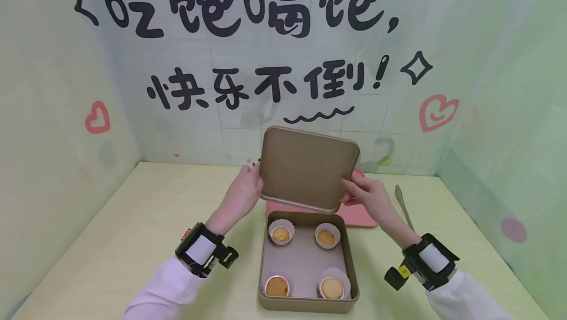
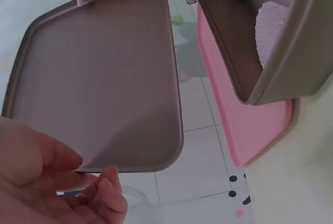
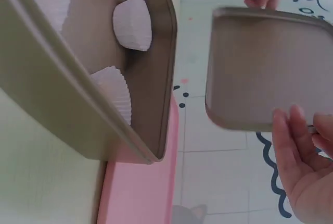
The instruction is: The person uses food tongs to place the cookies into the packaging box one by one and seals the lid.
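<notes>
A brown metal lid (image 1: pixel 310 170) is held up, tilted, with its rimmed inner side facing me. My left hand (image 1: pixel 241 187) grips its left edge, fingers and thumb on either side of the rim in the left wrist view. At the opposite edge, my right hand (image 1: pixel 365 194) pinches the rim near the lower corner. Below and nearer to me stands the matching rectangular tin (image 1: pixel 308 305), uncovered. Inside it, several round cookies sit in white paper cups, one at each corner, such as the back-left cookie (image 1: pixel 281 234) and the front-right cookie (image 1: pixel 332 288).
A pink board (image 1: pixel 361 217) lies behind the tin, partly covered by the lid. To the right, a metal utensil handle (image 1: pixel 402 204) rests on the pale table (image 1: pixel 177 221), partly behind my right wrist. The printed back wall (image 1: pixel 190 133) rises beyond the table's far edge.
</notes>
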### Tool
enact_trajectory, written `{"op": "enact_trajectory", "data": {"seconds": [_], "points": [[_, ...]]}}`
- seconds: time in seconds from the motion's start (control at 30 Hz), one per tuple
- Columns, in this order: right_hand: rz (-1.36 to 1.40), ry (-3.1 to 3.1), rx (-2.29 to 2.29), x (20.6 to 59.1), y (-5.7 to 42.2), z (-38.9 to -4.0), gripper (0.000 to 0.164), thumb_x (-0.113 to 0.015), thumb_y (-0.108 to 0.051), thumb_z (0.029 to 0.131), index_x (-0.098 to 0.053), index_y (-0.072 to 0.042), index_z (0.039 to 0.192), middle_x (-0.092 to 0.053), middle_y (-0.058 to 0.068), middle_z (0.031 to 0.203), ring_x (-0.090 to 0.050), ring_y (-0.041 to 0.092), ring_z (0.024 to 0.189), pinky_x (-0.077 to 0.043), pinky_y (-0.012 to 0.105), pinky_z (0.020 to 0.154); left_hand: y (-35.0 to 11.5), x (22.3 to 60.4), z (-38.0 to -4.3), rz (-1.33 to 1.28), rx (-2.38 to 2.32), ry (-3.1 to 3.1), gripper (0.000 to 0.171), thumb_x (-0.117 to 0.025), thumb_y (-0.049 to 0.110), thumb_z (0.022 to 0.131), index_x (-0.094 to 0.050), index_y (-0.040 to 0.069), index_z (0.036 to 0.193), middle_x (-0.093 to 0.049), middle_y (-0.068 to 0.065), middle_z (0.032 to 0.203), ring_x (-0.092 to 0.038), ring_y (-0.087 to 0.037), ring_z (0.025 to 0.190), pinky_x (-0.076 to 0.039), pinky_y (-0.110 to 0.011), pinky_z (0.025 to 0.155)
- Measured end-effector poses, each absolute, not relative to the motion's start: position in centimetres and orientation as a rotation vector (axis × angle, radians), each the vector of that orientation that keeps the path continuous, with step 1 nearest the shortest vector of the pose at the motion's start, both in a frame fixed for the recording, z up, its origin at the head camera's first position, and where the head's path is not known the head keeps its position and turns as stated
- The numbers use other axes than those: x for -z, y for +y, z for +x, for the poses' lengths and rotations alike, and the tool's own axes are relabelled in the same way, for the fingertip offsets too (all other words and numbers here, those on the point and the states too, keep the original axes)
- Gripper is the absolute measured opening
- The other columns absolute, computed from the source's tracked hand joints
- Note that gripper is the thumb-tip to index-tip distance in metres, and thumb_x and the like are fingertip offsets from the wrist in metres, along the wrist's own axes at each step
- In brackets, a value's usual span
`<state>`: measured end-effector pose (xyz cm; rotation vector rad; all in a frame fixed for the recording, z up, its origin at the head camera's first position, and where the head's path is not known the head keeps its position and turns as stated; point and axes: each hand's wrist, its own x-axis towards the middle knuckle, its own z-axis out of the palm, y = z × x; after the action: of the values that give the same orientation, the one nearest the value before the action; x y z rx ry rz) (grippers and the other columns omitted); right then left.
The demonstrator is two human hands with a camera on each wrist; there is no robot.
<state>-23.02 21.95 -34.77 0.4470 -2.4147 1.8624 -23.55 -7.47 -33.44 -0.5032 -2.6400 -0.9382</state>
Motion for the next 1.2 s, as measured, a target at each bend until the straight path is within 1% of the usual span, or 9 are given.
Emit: {"op": "enact_trajectory", "data": {"seconds": [0.2, 0.33, 0.4, 0.53, 0.63, 0.73, 0.87, 1.07, 1.2], "points": [[0.509, -2.481, -1.810, 35.2, 21.9, -21.8, 0.035, -0.041, -0.010, 0.103, -0.056, 0.009, 0.128, -0.058, 0.028, 0.123, -0.065, 0.013, 0.097, -0.052, 0.030, 0.082, -7.7, 33.8, -23.4, -0.493, 1.286, -2.625, 0.035, -0.039, -0.006, 0.096, -0.047, -0.011, 0.129, -0.061, -0.022, 0.098, -0.059, -0.032, 0.085, -0.048, -0.042, 0.071], [0.368, -2.527, -1.800, 35.6, 21.7, -21.5, 0.042, -0.044, -0.026, 0.104, -0.054, 0.000, 0.135, -0.055, 0.022, 0.129, -0.059, 0.014, 0.104, -0.046, 0.024, 0.086, -7.6, 34.9, -22.9, -0.436, 1.688, -2.608, 0.045, -0.038, 0.000, 0.098, -0.037, -0.009, 0.141, -0.055, -0.027, 0.127, -0.052, -0.037, 0.119, -0.043, -0.048, 0.094], [0.357, -2.560, -1.741, 35.8, 21.6, -21.5, 0.046, -0.050, -0.029, 0.102, -0.050, 0.000, 0.139, -0.058, 0.021, 0.123, -0.059, 0.015, 0.101, -0.045, 0.023, 0.085, -7.5, 35.5, -22.6, -0.375, 1.916, -2.551, 0.047, -0.037, 0.005, 0.099, -0.035, -0.007, 0.144, -0.051, -0.025, 0.135, -0.048, -0.034, 0.125, -0.039, -0.047, 0.099], [0.377, -2.609, -1.690, 36.2, 21.2, -21.2, 0.054, -0.055, -0.021, 0.100, -0.037, 0.002, 0.146, -0.058, 0.026, 0.118, -0.059, 0.019, 0.095, -0.048, 0.026, 0.076, -7.3, 36.2, -21.9, -0.235, 2.248, -2.335, 0.036, -0.039, 0.005, 0.098, -0.054, -0.010, 0.127, -0.066, -0.013, 0.108, -0.060, -0.020, 0.095, -0.047, -0.036, 0.084], [0.387, -2.597, -1.746, 36.1, 20.8, -21.0, 0.056, -0.052, -0.017, 0.100, -0.029, 0.002, 0.148, -0.051, 0.031, 0.129, -0.057, 0.025, 0.102, -0.050, 0.025, 0.072, -7.1, 36.0, -21.4, -0.120, 2.347, -2.162, 0.031, -0.039, 0.000, 0.094, -0.064, -0.011, 0.109, -0.065, -0.003, 0.083, -0.057, -0.011, 0.071, -0.046, -0.028, 0.067], [0.410, -2.592, -1.687, 35.8, 20.7, -20.9, 0.056, -0.052, -0.014, 0.100, -0.028, 0.005, 0.148, -0.055, 0.030, 0.124, -0.057, 0.026, 0.104, -0.049, 0.023, 0.075, -7.0, 35.7, -21.2, -0.029, 2.360, -2.086, 0.035, -0.035, -0.004, 0.087, -0.064, -0.013, 0.106, -0.063, -0.002, 0.075, -0.058, -0.008, 0.063, -0.047, -0.024, 0.059], [0.433, -2.608, -1.545, 35.7, 20.9, -20.8, 0.056, -0.054, -0.013, 0.100, -0.030, 0.007, 0.146, -0.065, 0.022, 0.104, -0.059, 0.022, 0.096, -0.045, 0.021, 0.076, -7.1, 35.8, -21.3, 0.046, 2.360, -2.135, 0.036, -0.034, 0.009, 0.091, -0.063, -0.011, 0.100, -0.061, -0.002, 0.069, -0.058, -0.009, 0.058, -0.048, -0.023, 0.055], [0.494, -2.607, -1.590, 36.3, 21.2, -20.7, 0.056, -0.050, -0.011, 0.101, -0.026, 0.008, 0.147, -0.035, 0.028, 0.145, -0.046, 0.032, 0.123, -0.042, 0.018, 0.086, -7.0, 36.6, -21.5, -0.004, 2.057, -2.373, 0.040, -0.048, 0.033, 0.100, -0.061, 0.002, 0.078, -0.050, 0.001, 0.056, -0.046, -0.008, 0.047, -0.039, -0.023, 0.047], [0.543, -2.659, -1.477, 36.7, 21.3, -20.4, 0.058, -0.049, -0.014, 0.102, -0.023, 0.008, 0.148, -0.026, 0.027, 0.150, -0.033, 0.035, 0.134, -0.037, 0.036, 0.101, -7.1, 37.1, -20.9, -0.116, 1.692, -2.561, 0.041, -0.049, 0.036, 0.100, -0.065, 0.003, 0.082, -0.048, 0.000, 0.058, -0.042, -0.012, 0.050, -0.034, -0.027, 0.049]]}}
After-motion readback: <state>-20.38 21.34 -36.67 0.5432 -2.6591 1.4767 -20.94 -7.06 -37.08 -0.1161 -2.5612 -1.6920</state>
